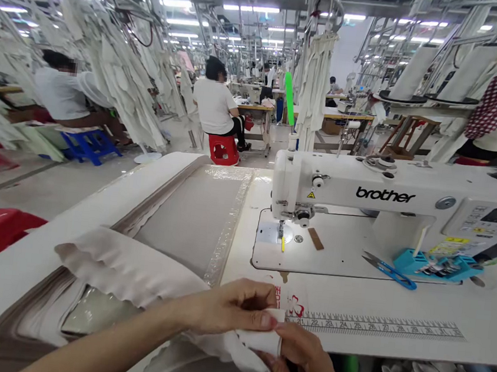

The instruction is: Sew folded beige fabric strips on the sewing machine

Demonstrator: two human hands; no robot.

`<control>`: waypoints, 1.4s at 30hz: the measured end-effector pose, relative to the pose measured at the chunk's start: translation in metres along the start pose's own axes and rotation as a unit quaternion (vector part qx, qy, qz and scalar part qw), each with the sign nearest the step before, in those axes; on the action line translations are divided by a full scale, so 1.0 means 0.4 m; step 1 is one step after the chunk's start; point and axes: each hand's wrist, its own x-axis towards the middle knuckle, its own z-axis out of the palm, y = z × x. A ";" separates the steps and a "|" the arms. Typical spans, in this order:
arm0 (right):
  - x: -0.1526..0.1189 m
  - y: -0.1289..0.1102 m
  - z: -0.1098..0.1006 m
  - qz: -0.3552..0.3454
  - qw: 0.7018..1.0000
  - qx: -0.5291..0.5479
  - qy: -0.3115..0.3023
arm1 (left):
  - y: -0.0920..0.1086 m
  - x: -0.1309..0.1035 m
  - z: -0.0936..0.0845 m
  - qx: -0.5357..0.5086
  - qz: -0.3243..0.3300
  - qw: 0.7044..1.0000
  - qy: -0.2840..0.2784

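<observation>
White cloth [261, 342], one piece: held between the two hands, near the front edge of the surface [422, 308].
Left hand [240, 308]: thumb and fingers pinching the cloth's upper edge.
Right hand [308, 358]: pinching its right-hand end, just beside the left fingertips.
Step in hand, as judged: lining up or folding an edge by finger.
Next move, as judged: calls for both pinches firm, layers even.
Orientation: held end toward the right hand; long axis seemingly sideways, the rest trailing left beneath the left forearm; full extent hidden.
Sewing machine [337, 186]: beyond the hands, rightward.
Printed ruler [376, 325]: right of the left hand.
</observation>
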 end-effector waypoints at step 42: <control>0.410 0.140 -0.053 -0.399 0.751 -0.393 -0.350 | -0.072 0.148 -0.192 0.420 -0.052 0.852 0.308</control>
